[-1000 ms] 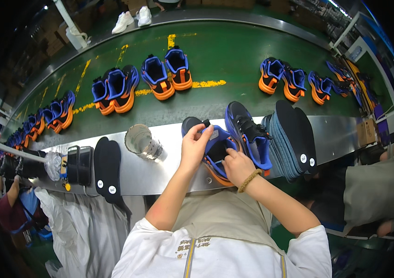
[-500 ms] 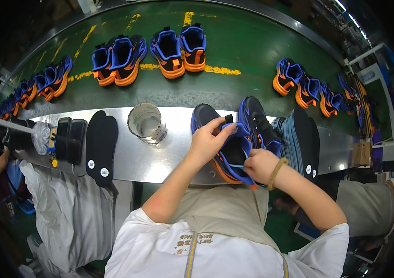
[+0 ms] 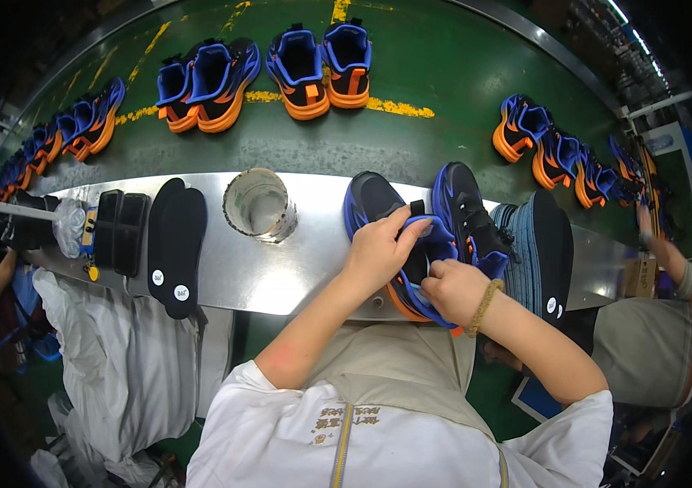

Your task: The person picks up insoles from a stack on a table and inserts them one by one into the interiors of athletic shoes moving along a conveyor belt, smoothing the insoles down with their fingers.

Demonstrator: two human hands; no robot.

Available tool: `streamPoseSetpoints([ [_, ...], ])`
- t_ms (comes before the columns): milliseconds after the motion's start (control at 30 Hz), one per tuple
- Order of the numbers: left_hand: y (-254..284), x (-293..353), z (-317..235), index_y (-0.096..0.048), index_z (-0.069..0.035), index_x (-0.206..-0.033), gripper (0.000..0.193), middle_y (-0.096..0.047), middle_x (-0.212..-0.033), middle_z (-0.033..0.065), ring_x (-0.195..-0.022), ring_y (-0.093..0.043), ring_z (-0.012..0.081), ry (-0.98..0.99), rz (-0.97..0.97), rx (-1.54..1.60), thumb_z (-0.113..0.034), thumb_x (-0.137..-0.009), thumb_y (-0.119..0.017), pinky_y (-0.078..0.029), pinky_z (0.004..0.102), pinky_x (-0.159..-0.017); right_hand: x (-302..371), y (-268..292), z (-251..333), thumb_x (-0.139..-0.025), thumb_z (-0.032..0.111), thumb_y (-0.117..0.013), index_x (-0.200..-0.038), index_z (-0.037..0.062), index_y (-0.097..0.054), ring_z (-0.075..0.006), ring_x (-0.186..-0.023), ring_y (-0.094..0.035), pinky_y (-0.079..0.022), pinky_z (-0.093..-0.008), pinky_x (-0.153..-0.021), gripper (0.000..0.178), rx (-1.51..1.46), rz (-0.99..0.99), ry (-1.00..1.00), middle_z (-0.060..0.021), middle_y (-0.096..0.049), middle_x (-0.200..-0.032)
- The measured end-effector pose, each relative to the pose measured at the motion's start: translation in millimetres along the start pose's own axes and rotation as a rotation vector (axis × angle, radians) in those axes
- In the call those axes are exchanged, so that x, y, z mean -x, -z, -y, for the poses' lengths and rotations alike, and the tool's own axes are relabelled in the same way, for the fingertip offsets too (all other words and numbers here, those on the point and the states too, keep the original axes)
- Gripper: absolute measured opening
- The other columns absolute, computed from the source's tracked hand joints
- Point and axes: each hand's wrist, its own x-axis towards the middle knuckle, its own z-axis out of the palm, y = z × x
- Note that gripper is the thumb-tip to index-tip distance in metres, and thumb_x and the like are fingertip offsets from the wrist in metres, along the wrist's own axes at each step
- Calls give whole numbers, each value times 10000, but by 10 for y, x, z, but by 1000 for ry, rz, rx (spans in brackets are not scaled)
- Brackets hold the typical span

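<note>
Shoe with an orange sole lies on the metal surface, heel at the near edge, just beside its mate. The left hand pinches its tongue between thumb and fingers; the right hand's fingers curl into the opening, their tips hidden, grip unclear. It looks light, soft-collared, stiffer below; tongue and heel should hold best.

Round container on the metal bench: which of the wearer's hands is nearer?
Left: the left hand is right of the container; the right hand is farther right, at a shoe.
</note>
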Motion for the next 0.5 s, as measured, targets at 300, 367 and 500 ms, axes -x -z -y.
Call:
streamPoseSetpoints([
  [300,21,-10,-42,-603,-44,-947,226,-629,-778,97,-685,-583,149,1,50,149,-252,-869,-562,-451,257,-639,-159,-388,-54,-776,162,-492,-808,57,-618,-276,-829,-545,-454,-367,-732,167,97,-108,-95,-126,-555,-860],
  [367,47,-10,-72,-604,-42,-932,229,-617,-754,87,-672,-560,128,33,62,168,-259,-868,-564,-442,251,-629,-222,-344,-4,-783,187,-503,-848,62,-628,-291,-842,-537,-444,-380,-760,188,143,-3,-149,-131,-564,-873],
  [500,58,-58,-17,-608,-37,-914,226,-580,-705,48,-644,-515,94,33,88,183,-253,-866,-566,-423,235,-599,-388,-139,62,-854,233,-423,-1029,90,-635,-296,-1111,-447,-381,-383,-894,310,204,445,-232,-175,-489,-1186],
])
